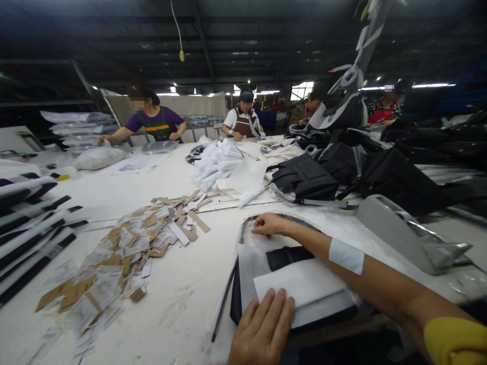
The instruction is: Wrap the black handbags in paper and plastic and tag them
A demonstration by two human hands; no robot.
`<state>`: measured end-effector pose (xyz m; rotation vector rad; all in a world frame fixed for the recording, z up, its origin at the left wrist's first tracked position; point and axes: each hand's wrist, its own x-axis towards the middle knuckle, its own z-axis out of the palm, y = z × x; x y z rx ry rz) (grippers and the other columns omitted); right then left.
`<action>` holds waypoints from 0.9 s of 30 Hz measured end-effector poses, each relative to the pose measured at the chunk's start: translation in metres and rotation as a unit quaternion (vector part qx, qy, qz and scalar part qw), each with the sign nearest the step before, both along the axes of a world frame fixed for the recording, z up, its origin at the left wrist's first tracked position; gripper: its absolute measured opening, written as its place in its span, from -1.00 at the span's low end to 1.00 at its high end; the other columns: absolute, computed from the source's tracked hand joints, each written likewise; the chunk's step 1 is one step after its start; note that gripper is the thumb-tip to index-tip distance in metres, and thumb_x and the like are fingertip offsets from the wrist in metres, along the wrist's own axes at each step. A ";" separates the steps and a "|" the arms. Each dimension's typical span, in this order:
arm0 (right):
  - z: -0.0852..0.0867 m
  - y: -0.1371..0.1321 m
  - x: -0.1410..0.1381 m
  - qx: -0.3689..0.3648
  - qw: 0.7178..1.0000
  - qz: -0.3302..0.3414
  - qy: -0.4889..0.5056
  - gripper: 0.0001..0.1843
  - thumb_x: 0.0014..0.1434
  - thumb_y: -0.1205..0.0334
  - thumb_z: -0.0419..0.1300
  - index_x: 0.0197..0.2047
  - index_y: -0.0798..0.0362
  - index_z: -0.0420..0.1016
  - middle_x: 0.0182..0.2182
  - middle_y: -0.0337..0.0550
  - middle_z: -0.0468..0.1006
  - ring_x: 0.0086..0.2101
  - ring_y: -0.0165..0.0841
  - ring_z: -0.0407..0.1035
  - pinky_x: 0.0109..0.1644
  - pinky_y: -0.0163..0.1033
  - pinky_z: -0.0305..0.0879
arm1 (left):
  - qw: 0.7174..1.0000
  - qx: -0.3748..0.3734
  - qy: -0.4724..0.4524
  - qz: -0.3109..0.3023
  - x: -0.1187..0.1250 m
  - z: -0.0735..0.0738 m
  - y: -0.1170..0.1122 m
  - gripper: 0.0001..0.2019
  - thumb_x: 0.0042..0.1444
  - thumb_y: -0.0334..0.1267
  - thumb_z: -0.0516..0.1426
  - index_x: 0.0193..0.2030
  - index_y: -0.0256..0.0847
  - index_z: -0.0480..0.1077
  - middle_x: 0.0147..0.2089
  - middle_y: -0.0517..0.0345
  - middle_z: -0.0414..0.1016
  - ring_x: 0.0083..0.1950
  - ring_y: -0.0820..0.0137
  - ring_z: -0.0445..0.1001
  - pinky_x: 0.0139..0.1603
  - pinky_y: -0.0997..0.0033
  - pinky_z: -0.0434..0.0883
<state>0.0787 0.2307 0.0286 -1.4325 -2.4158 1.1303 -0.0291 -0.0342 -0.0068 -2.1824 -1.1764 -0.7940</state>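
A black bag [235, 299] lies in front of me, with a grey-white sheet [247, 271] and a folded white padding sheet [300, 279] over it. My left hand [262, 324] rests on the near edge of the white sheet, its fingers stretched out flat. Beyond the bag's far side, my right hand [270, 224] has its fingers curled together at the bag's wrapped handle [243, 229]; what they pinch, if anything, is hidden. A dark strap [224, 299] hangs down along the bag's left side.
Left of the bag spreads a pile of paper tags [125, 248]. Striped wrapped bundles [34, 238] stack at the left edge. White paper rolls [218, 162] and black bags [304, 175] lie farther back. A grey tape dispenser [395, 228] stands right. Several people work across the table.
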 end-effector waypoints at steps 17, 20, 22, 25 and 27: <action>-0.007 0.003 0.003 -0.015 0.999 -0.010 0.049 -0.87 0.12 0.30 0.30 -0.27 0.12 0.69 -0.55 -0.23 0.58 -0.58 -0.48 0.36 -0.45 -0.40 0.28 | 0.997 0.022 -0.073 0.006 0.012 -0.018 0.005 -0.58 0.42 -0.40 -0.15 0.23 -0.10 0.40 0.28 0.30 0.40 0.27 0.45 0.38 0.48 0.31 -0.07; -0.007 0.004 0.000 0.029 0.999 -0.012 0.034 -0.87 0.09 0.24 0.33 -0.33 0.11 0.68 -0.55 -0.21 0.58 -0.53 -0.43 0.38 -0.42 -0.37 0.23 | 0.994 0.047 -0.101 0.004 0.013 -0.018 0.005 -0.58 0.42 -0.40 -0.16 0.19 -0.11 0.44 0.25 0.30 0.43 0.25 0.44 0.41 0.48 0.31 -0.05; -0.004 0.005 -0.001 0.059 0.998 -0.009 0.027 -0.88 0.06 0.23 0.36 -0.33 0.10 0.68 -0.49 -0.20 0.60 -0.45 -0.39 0.41 -0.36 -0.36 0.22 | 0.993 0.045 -0.105 0.004 0.013 -0.016 0.005 -0.58 0.43 -0.40 -0.16 0.19 -0.11 0.44 0.24 0.30 0.44 0.24 0.45 0.42 0.48 0.31 -0.05; 0.001 0.005 -0.001 0.088 0.996 0.005 0.023 -0.91 0.07 0.24 0.35 -0.33 0.07 0.65 -0.41 -0.20 0.62 -0.36 -0.36 0.43 -0.28 -0.35 0.22 | 0.997 0.010 -0.074 0.004 0.010 -0.011 0.002 -0.59 0.43 -0.40 -0.15 0.23 -0.11 0.40 0.26 0.29 0.42 0.25 0.45 0.41 0.48 0.32 -0.09; 0.004 0.003 -0.002 0.097 0.995 0.010 0.023 -0.93 0.09 0.27 0.33 -0.33 0.07 0.63 -0.40 -0.19 0.62 -0.36 -0.37 0.42 -0.27 -0.35 0.22 | 0.998 0.001 -0.064 0.006 0.009 -0.007 0.000 -0.59 0.43 -0.40 -0.15 0.24 -0.10 0.39 0.27 0.30 0.41 0.25 0.45 0.41 0.49 0.32 -0.10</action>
